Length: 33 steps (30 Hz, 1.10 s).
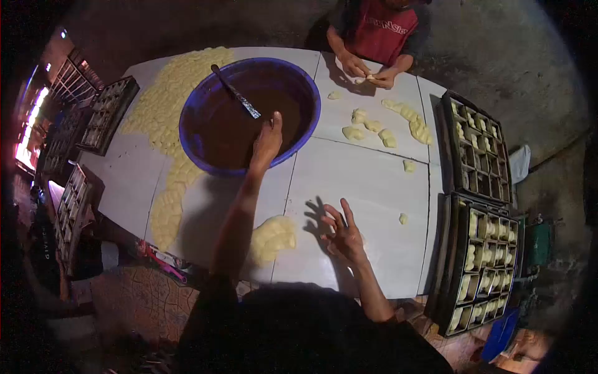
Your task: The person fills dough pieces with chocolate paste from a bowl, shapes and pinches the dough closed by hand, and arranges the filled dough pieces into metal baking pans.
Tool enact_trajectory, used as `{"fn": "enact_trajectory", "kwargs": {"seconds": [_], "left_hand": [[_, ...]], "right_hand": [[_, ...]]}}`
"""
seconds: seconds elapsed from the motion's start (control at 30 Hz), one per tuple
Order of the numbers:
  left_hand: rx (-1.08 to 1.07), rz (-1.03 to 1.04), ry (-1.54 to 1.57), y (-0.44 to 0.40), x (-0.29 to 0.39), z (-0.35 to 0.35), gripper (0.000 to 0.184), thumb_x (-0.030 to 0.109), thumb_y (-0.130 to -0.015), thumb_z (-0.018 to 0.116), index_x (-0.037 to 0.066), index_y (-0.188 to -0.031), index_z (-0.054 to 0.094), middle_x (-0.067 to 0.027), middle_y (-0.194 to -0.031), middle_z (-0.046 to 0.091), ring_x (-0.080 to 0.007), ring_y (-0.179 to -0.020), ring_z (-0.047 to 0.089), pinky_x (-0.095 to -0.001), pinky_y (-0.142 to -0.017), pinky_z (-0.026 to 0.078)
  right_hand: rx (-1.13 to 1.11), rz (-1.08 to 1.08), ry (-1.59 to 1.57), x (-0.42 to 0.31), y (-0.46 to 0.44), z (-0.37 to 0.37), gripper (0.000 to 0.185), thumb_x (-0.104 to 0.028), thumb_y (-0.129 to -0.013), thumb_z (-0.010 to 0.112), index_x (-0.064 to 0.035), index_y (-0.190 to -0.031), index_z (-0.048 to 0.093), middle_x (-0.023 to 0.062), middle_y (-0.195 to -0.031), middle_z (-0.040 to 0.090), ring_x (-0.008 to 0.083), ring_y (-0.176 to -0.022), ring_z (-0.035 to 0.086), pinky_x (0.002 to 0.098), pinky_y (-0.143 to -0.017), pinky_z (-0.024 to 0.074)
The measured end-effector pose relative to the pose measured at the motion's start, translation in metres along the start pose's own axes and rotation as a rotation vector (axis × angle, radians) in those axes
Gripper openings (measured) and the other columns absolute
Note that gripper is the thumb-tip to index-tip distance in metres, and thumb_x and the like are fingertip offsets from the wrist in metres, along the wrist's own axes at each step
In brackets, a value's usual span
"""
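My left hand (268,144) reaches over the near right rim of a blue basin (189,149) holding a dark brown paste (227,134). One digit points up; the other fingers are turned toward the paste and hard to make out. A spoon with a patterned end (237,92) leans across the basin. My right hand (346,235) hovers over the white tabletop (367,181), fingers apart and nothing in them. Between my forearms lies a cluster of pale dough pieces (273,240). Two small dough bits (408,166) sit separately to the right.
Opposite me, a person's hands (374,73) work a dough piece, with shaped pieces (408,118) nearby. Many dough pieces (159,103) cover the table's left side. Divided metal trays (479,149) with dough stand along the right edge; more trays (109,115) are at left.
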State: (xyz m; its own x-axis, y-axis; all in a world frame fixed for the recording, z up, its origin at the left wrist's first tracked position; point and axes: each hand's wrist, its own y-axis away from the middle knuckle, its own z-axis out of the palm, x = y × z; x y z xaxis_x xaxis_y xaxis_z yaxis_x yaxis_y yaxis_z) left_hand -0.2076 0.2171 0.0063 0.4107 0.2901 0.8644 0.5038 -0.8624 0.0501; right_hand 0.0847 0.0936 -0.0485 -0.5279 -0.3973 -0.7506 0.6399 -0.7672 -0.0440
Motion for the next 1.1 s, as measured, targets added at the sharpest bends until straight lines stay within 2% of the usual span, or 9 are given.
{"fn": "enact_trajectory", "kwargs": {"seconds": [0.1, 0.17, 0.3, 0.47, 0.57, 0.63, 0.7, 0.77, 1.1], "left_hand": [[-0.048, 0.014, -0.369, -0.051, -0.039, 0.01, 0.098, 0.076, -0.086, 0.015, -0.004, -0.123, 0.056, -0.0297, -0.125, 0.053, -0.043, -0.126, 0.043, -0.0478, -0.108, 0.028], [-0.523, -0.267, -0.183, -0.043, -0.013, -0.007, 0.099, 0.076, -0.086, 0.012, -0.005, -0.122, 0.056, -0.031, -0.13, 0.048, -0.0428, -0.127, 0.041, -0.0489, -0.107, 0.029], [-0.058, 0.076, -0.465, 0.046, 0.034, -0.003, 0.095, 0.072, -0.09, 0.011, -0.005, -0.119, 0.058, -0.0283, -0.115, 0.06, -0.0412, -0.109, 0.055, -0.0477, -0.096, 0.04], [-0.666, -0.407, 0.977, 0.157, 0.033, 0.026, 0.097, 0.073, -0.09, 0.015, -0.01, -0.127, 0.049, -0.0213, -0.112, 0.063, -0.0269, -0.1, 0.063, -0.0339, -0.093, 0.045], [-0.185, -0.396, 0.906, 0.204, 0.022, 0.049, 0.073, 0.057, -0.097, 0.032, -0.005, -0.132, 0.048, -0.016, -0.118, 0.059, -0.0217, -0.119, 0.051, -0.0351, -0.096, 0.043], [-0.258, -0.391, 0.957, 0.224, 0.02, 0.049, 0.058, 0.04, -0.096, 0.043, -0.005, -0.133, 0.046, -0.0154, -0.119, 0.058, -0.0201, -0.12, 0.05, -0.0346, -0.097, 0.041], [-0.33, -0.399, 1.03, 0.24, 0.019, 0.051, 0.049, 0.022, -0.094, 0.054, -0.004, -0.135, 0.045, -0.0147, -0.12, 0.057, -0.0185, -0.12, 0.048, -0.0342, -0.098, 0.04], [-0.41, 0.066, 0.438, 0.249, 0.012, 0.044, 0.047, 0.005, -0.09, 0.054, -0.005, -0.135, 0.044, -0.0159, -0.12, 0.056, -0.0179, -0.114, 0.052, -0.0321, -0.095, 0.043], [-0.499, -0.027, 0.586, 0.29, 0.005, 0.053, 0.024, 0.016, -0.091, 0.065, -0.008, -0.086, 0.063, -0.0038, -0.082, 0.057, -0.0089, -0.071, 0.059, -0.0218, -0.056, 0.046]], "right_hand": [[0.111, 0.001, -0.108, 0.011, -0.002, -0.006, 0.104, -0.045, -0.075, 0.077, -0.0156, -0.151, 0.013, 0.0066, -0.141, 0.038, 0.02, -0.122, 0.042, 0.0353, -0.091, 0.046], [0.164, 0.008, -0.082, 0.003, -0.004, -0.003, 0.097, -0.037, -0.078, 0.076, -0.0148, -0.151, 0.015, 0.0067, -0.141, 0.039, 0.0196, -0.12, 0.044, 0.0333, -0.089, 0.0476], [0.259, -0.008, -0.156, 0.007, -0.007, -0.01, 0.075, -0.017, -0.088, 0.066, -0.0097, -0.148, 0.022, 0.0071, -0.136, 0.045, 0.0173, -0.112, 0.051, 0.0243, -0.082, 0.0516], [0.398, 0.178, -0.436, -0.019, -0.019, 0.025, 0.052, -0.017, -0.096, 0.055, -0.0004, -0.141, 0.036, 0.0126, -0.117, 0.057, 0.013, -0.095, 0.058, 0.0196, -0.071, 0.0518], [0.652, 0.376, 0.014, -0.018, -0.005, 0.021, 0.03, -0.015, -0.095, 0.057, 0.0015, -0.12, 0.06, 0.0094, -0.104, 0.062, 0.0131, -0.08, 0.059, 0.0219, -0.07, 0.0488], [0.582, -0.019, 0.506, 0.006, 0.003, 0.016, 0.031, -0.02, -0.095, 0.056, -0.0046, -0.121, 0.06, 0.0025, -0.086, 0.061, 0.0073, -0.067, 0.05, 0.0155, -0.053, 0.0403], [0.478, -0.132, 0.891, -0.012, 0.018, 0.043, 0.036, -0.005, -0.088, 0.058, -0.0016, -0.124, 0.058, 0.007, -0.115, 0.054, 0.0168, -0.097, 0.048, 0.0262, -0.075, 0.0425], [0.287, -0.293, 1.419, -0.025, 0.035, 0.043, 0.044, 0.004, -0.078, 0.061, -0.0057, -0.12, 0.061, 0.0093, -0.116, 0.05, 0.0231, -0.1, 0.045, 0.0296, -0.077, 0.0416], [0.271, -0.246, 0.726, -0.032, 0.082, 0.042, 0.023, -0.011, -0.085, 0.068, 0.0005, -0.105, 0.067, 0.0087, -0.108, 0.06, 0.0175, -0.098, 0.058, 0.031, -0.081, 0.0475]]}}
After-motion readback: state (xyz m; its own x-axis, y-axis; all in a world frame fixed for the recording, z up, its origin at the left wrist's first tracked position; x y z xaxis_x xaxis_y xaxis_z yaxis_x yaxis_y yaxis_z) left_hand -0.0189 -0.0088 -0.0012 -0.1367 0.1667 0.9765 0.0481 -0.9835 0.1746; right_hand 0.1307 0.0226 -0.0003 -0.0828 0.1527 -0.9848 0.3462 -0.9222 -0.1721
